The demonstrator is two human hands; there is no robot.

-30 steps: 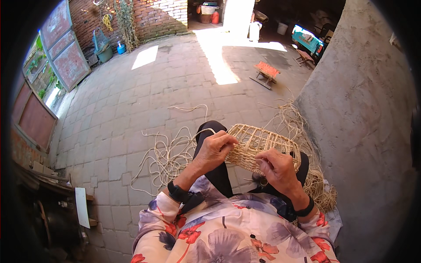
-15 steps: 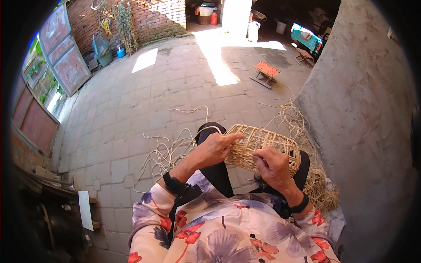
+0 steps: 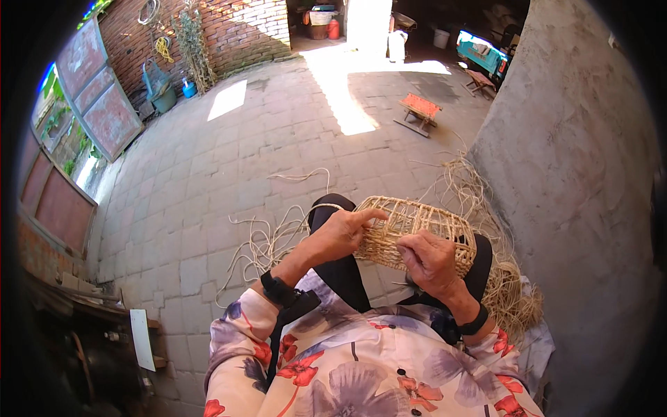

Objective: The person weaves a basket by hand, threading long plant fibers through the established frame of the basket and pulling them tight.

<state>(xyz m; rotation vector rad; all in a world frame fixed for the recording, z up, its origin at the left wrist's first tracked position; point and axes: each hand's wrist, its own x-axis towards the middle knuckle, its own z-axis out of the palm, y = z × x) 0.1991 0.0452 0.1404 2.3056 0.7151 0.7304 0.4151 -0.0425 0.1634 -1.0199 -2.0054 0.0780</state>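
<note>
A pale straw-coloured woven cord basket (image 3: pixel 399 212), with an openwork grid side, lies tilted across my knees. My left hand (image 3: pixel 342 233) grips its left end, the index finger stretched over the weave. At its near side my right hand (image 3: pixel 429 261) is closed with the fingers curled in a pinch; whatever is between them is hidden. Loose cords (image 3: pixel 262 240) trail onto the paving left of my left hand. A big tangled bundle of the same cord (image 3: pixel 511 295) lies beside my right knee.
A rough grey wall (image 3: pixel 577 174) rises close on the right. Farther out stands a folding stool (image 3: pixel 420 108) with an orange woven seat. At lower left is a dark machine-like object (image 3: pixel 90 354) with a white panel (image 3: pixel 142 339). A metal gate (image 3: pixel 101 90) stands at far left.
My right hand has shifted very slightly left along the basket. My left hand keeps its place, and the view has tilted a little.
</note>
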